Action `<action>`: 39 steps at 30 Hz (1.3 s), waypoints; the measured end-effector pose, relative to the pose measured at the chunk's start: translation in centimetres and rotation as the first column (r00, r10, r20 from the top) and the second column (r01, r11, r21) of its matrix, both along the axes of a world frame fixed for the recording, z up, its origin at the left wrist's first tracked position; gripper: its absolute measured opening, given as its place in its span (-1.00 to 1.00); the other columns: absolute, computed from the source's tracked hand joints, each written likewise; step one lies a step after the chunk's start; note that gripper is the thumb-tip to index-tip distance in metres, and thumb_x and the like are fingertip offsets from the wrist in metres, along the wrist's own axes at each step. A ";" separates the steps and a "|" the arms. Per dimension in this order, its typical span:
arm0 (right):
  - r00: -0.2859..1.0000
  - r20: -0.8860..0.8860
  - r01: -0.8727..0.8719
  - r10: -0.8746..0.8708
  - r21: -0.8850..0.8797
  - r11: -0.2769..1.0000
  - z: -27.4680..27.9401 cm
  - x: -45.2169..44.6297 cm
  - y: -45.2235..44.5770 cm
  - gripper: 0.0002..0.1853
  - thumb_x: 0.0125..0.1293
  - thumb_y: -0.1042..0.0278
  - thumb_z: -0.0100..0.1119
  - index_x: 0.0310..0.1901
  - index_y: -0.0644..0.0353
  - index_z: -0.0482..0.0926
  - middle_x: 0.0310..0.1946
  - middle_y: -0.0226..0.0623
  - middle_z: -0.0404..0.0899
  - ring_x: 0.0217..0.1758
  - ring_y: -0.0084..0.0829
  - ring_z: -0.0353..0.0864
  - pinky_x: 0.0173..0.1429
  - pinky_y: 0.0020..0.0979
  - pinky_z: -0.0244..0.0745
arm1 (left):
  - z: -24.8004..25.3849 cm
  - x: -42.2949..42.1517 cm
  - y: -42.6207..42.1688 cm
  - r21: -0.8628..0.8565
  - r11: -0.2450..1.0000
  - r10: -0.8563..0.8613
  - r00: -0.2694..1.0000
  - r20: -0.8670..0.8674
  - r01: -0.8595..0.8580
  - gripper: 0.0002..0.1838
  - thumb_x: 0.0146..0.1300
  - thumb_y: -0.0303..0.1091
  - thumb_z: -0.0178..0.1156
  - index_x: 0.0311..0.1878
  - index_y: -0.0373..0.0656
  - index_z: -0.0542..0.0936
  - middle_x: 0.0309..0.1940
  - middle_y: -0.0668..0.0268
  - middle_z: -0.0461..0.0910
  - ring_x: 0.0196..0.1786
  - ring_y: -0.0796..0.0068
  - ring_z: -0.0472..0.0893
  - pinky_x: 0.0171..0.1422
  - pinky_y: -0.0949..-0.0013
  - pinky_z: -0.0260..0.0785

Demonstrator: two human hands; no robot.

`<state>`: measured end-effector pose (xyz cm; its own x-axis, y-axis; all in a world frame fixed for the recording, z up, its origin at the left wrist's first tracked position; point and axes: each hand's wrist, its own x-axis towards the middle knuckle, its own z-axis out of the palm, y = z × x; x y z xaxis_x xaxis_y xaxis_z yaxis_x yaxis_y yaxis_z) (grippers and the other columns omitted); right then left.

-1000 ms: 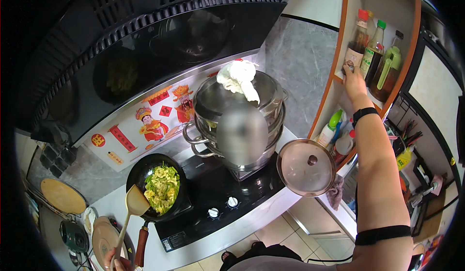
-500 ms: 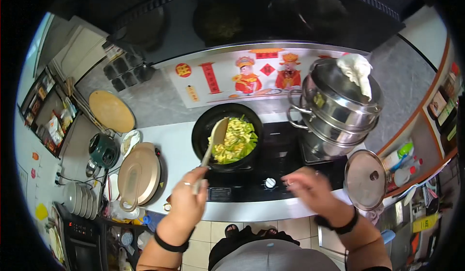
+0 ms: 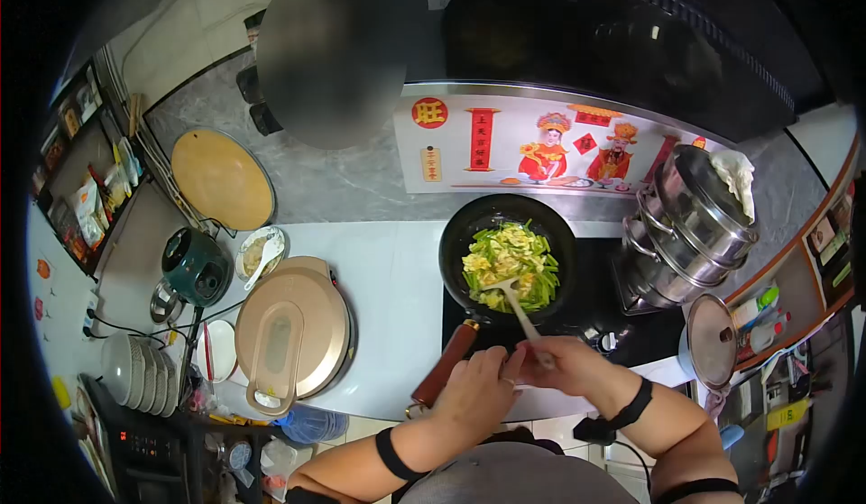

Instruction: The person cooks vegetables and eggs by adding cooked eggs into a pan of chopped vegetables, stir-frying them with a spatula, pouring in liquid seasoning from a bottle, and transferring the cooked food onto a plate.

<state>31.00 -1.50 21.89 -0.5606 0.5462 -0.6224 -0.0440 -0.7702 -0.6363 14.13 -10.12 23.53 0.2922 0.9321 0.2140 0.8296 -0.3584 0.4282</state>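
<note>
A black frying pan (image 3: 454, 233) on the stove holds scrambled egg with chopped green vegetable pieces (image 3: 514, 265). A light-coloured spatula (image 3: 521, 313) slants into the food, its blade resting among the pieces. My right hand (image 3: 568, 366) is closed around the upper end of the spatula's handle. Right beside it, fingertips meeting the right hand's, is my left hand (image 3: 476, 385), fingers bent together; anything within them is hidden. The pan's reddish-brown handle (image 3: 448, 360) points toward me, just left of the left hand.
Stacked steel steamer pots (image 3: 686, 233) stand on the right burner, with a glass lid (image 3: 711, 342) leaning nearby. On the left counter sit a beige electric griddle (image 3: 289, 324), a plate with a white spoon (image 3: 262, 256) and a green pot (image 3: 196, 265). A range hood (image 3: 586, 35) hangs above.
The spatula has passed from my left hand to my right, which was empty before. My hands have come together, and the view has shifted left, bringing the pan handle into sight.
</note>
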 end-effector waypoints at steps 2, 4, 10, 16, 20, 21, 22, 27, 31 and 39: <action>0.991 0.123 0.058 -0.046 -0.096 0.994 -0.5 0.9 1.3 -0.68 0.22 0.46 0.10 0.02 0.26 0.46 -0.39 -0.40 0.47 -0.38 -0.55 0.47 -0.38 -0.56 0.44 | 0.1 -3.9 -0.6 -0.106 0.993 -0.053 0.998 0.031 0.056 -0.36 0.02 -0.29 0.28 0.17 -0.35 0.35 -0.04 0.08 0.37 -0.05 0.08 0.45 0.02 0.16 0.33; 0.926 0.372 -0.126 0.064 0.144 0.981 -1.0 2.7 2.0 -0.63 0.23 0.44 0.04 0.10 0.15 0.44 -0.38 -0.40 0.47 -0.48 -0.59 0.43 -0.46 -0.58 0.44 | -1.2 -7.6 -1.6 -0.067 0.997 0.037 0.997 0.074 -0.032 -0.30 0.05 -0.23 0.31 0.24 -0.29 0.29 0.00 0.04 0.36 -0.03 0.04 0.48 0.07 0.21 0.35; 0.522 0.740 -0.812 -0.424 0.584 0.019 2.1 4.1 2.5 -0.58 0.05 0.49 0.09 0.02 0.09 0.53 -0.42 -0.06 0.52 -0.42 -0.05 0.55 -0.26 -0.26 0.51 | -6.0 -11.4 -3.0 -0.528 0.843 0.096 0.936 0.337 0.104 -0.25 0.20 -0.18 0.21 0.35 -0.22 0.10 -0.07 -0.06 0.45 -0.13 0.07 0.55 -0.03 0.23 0.41; 0.335 0.872 -0.849 -0.356 0.444 0.288 12.2 3.3 1.2 -0.70 0.00 0.48 0.12 -0.16 0.12 0.63 -0.47 -0.07 0.59 -0.43 -0.12 0.60 -0.29 -0.27 0.51 | -5.6 -10.6 -3.9 -0.557 0.824 0.211 0.856 0.473 0.105 -0.23 0.18 -0.22 0.21 0.37 -0.20 0.07 -0.08 -0.11 0.50 -0.09 0.02 0.56 -0.03 0.22 0.39; 0.466 0.709 -0.845 -0.528 0.534 -0.030 4.4 3.6 5.5 -0.76 0.02 0.43 0.14 -0.22 0.11 0.64 -0.49 -0.06 0.59 -0.38 -0.09 0.60 -0.23 -0.16 0.51 | -5.0 -10.3 -4.3 -0.591 0.804 0.298 0.816 0.496 0.066 -0.22 0.15 -0.24 0.25 0.38 -0.14 0.10 -0.08 -0.06 0.52 -0.07 0.05 0.56 0.01 0.24 0.39; 0.477 0.643 -0.816 -0.600 0.577 -0.031 3.5 2.7 6.1 -0.77 0.03 0.43 0.13 -0.23 0.10 0.65 -0.50 -0.04 0.58 -0.39 -0.08 0.59 -0.24 -0.15 0.50 | -4.9 -10.2 -4.2 -0.588 0.807 0.299 0.813 0.500 0.065 -0.22 0.15 -0.24 0.25 0.38 -0.14 0.10 -0.08 -0.06 0.52 -0.07 0.05 0.56 0.01 0.24 0.39; 0.482 0.616 -0.798 -0.623 0.602 -0.022 2.9 2.4 7.0 -0.76 0.03 0.42 0.13 -0.22 0.09 0.65 -0.50 -0.02 0.58 -0.39 -0.07 0.58 -0.24 -0.14 0.50 | -4.8 -10.2 -4.2 -0.594 0.803 0.301 0.831 0.468 0.044 -0.22 0.14 -0.25 0.26 0.38 -0.11 0.12 -0.07 -0.05 0.52 -0.07 0.08 0.56 0.02 0.25 0.39; 0.430 0.539 -0.772 -0.725 0.636 0.015 0.4 0.6 12.5 -0.76 0.06 0.40 0.10 -0.20 0.08 0.64 -0.47 0.01 0.58 -0.37 -0.06 0.59 -0.20 -0.12 0.50 | -6.2 -10.2 -4.8 -0.510 0.859 0.269 0.811 0.520 0.041 -0.24 0.14 -0.30 0.28 0.38 -0.08 0.14 -0.07 0.00 0.53 -0.07 0.18 0.55 0.03 0.29 0.38; 0.518 0.609 -0.757 -0.600 0.654 0.010 -1.5 -1.6 13.4 -0.76 0.10 0.33 0.09 -0.19 0.09 0.64 -0.41 0.00 0.59 -0.29 -0.03 0.60 -0.12 -0.12 0.49 | -5.8 -10.1 -5.0 -0.560 0.826 0.314 0.776 0.547 0.061 -0.25 0.15 -0.33 0.27 0.38 -0.08 0.15 -0.07 0.05 0.52 -0.05 0.26 0.53 0.06 0.33 0.36; 0.388 0.844 -0.920 -0.371 0.377 -0.104 13.1 3.9 5.6 -0.73 -0.04 0.45 0.15 -0.23 0.11 0.66 -0.47 -0.12 0.61 -0.42 -0.14 0.61 -0.27 -0.27 0.53 | -6.2 -10.2 -5.6 -0.532 0.839 0.328 0.672 0.664 0.116 -0.29 0.18 -0.40 0.24 0.37 -0.10 0.15 -0.02 0.10 0.48 0.02 0.33 0.49 0.12 0.38 0.30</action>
<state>34.86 4.07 35.00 -0.6879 0.7252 -0.0292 0.7246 0.6839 -0.0848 3.97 -15.74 17.29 0.1476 0.9707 -0.1897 0.2027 0.1580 0.9664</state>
